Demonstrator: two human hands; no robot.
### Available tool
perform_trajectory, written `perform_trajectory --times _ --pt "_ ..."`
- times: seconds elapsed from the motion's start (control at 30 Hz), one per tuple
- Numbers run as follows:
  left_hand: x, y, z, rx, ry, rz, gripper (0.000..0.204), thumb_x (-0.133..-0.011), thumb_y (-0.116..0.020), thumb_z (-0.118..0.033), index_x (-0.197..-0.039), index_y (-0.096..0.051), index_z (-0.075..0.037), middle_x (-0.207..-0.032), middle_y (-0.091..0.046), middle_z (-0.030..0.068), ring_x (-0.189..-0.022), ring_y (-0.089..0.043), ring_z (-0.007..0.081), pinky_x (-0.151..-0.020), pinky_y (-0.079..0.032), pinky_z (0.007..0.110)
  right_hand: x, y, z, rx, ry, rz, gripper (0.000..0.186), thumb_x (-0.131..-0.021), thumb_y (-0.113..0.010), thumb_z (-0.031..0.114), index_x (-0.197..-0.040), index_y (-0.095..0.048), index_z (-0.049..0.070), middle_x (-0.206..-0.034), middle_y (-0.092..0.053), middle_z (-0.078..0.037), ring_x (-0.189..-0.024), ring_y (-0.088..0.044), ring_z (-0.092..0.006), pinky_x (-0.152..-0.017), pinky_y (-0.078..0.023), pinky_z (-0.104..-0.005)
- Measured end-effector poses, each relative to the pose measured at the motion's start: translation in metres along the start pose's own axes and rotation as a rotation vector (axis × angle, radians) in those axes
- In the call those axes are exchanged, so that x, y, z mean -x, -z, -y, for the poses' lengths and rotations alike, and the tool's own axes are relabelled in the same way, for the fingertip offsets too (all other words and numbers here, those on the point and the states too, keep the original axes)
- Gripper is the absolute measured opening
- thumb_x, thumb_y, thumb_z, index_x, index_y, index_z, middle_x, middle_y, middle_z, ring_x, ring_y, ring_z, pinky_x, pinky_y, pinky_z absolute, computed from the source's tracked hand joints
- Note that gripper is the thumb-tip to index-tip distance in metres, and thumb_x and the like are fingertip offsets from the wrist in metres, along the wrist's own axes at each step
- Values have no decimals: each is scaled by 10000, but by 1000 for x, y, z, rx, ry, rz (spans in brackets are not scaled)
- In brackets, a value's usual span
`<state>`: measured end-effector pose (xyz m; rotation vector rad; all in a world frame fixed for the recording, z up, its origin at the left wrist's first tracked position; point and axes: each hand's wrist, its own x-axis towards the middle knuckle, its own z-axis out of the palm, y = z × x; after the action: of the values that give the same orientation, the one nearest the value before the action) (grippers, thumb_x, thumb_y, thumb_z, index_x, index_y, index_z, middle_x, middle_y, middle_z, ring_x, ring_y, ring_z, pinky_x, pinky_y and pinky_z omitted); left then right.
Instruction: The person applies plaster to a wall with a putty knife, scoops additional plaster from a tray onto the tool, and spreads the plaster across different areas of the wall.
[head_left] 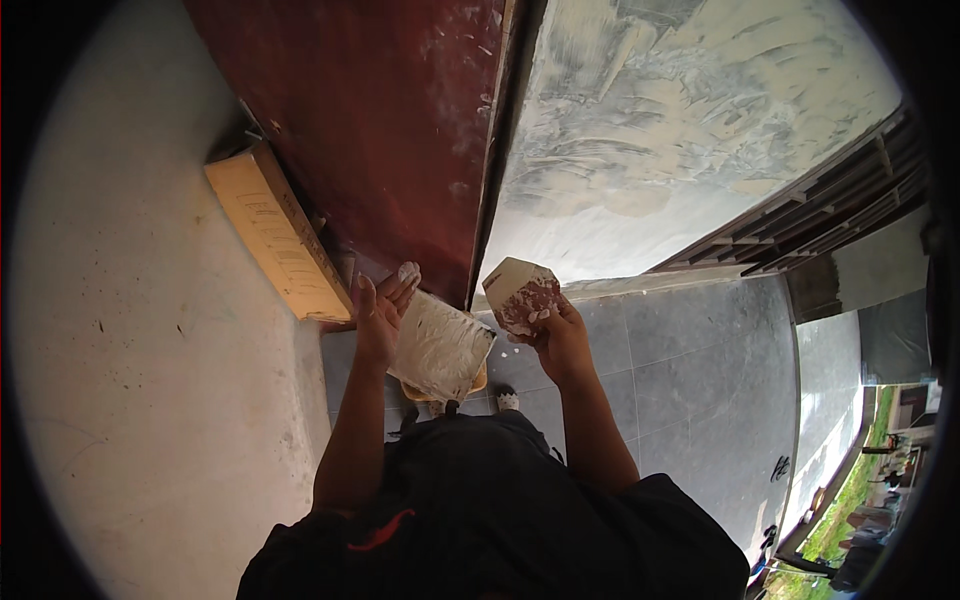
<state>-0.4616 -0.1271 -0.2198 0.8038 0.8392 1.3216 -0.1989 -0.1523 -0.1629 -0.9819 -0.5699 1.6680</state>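
**Wet putty on a board**

The left hand point(378, 315) grips the edge of a flat board point(440, 348) covered in white putty. The right hand point(560, 335) is closed around a scraper point(520, 290), close to the board. The putty looks soft and sticky. The board seems stiff and light, best held by its clean edge.

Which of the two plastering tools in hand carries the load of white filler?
The wide flat board in the left hand; it is coated white. The smaller scraper in the right hand shows reddish smears.
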Motion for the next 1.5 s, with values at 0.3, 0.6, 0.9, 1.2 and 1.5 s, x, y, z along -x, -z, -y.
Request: perform_trajectory --times 0.3,0.6,0.9,1.2,1.5 --pt "86 9 89 209 25 -763 869 -939 -256 -666 -1344 -406 89 -1366 -471 213 -1275 -443 283 -1093 -297 387 -22 64 -12 476 -194 146 352 -884 -486 51 -1228 -519 -15 -1049 -657 -127 -865 -685 -224 -652 -581 -323" --pt "184 11 233 295 377 -1124 950 -900 -232 -730 -1374 -384 79 -1407 -442 203 -1303 -426 284 -1096 -287 381 -73 121 -110 1158 -245 306 289 -852 -518 91 -1088 -613 -48 -833 -676 -132 -678 -662 -176 -576 -535 -305" --pt "173 44 335 283 471 -1201 1002 -867 -250 -770 -1387 -360 79 -1421 -415 220 -1331 -390 300 -1105 -265 394 -100 158 -269 1338 -326 416 238 -791 -557 160 -927 -644 -15 -755 -651 -199 -710 -638 -349 -655 -471 -420" --pt "161 81 389 275 465 -1217 998 -862 -258 -775 -1368 -394 75 -1394 -448 208 -1303 -420 282 -1090 -281 392 -109 182 -361 1519 -166 593 244 -804 -527 157 -950 -628 -10 -856 -636 -251 -838 -605 -437 -722 -476 -463" --pt "161 95 392 264 393 -1154 1001 -872 -242 -769 -1309 -460 104 -1311 -514 219 -1232 -476 293 -1078 -295 376 -111 182 -381 1520 -180 590 244 -788 -533 127 -955 -609 -34 -888 -626 -288 -869 -601 -453 -757 -479 -488"
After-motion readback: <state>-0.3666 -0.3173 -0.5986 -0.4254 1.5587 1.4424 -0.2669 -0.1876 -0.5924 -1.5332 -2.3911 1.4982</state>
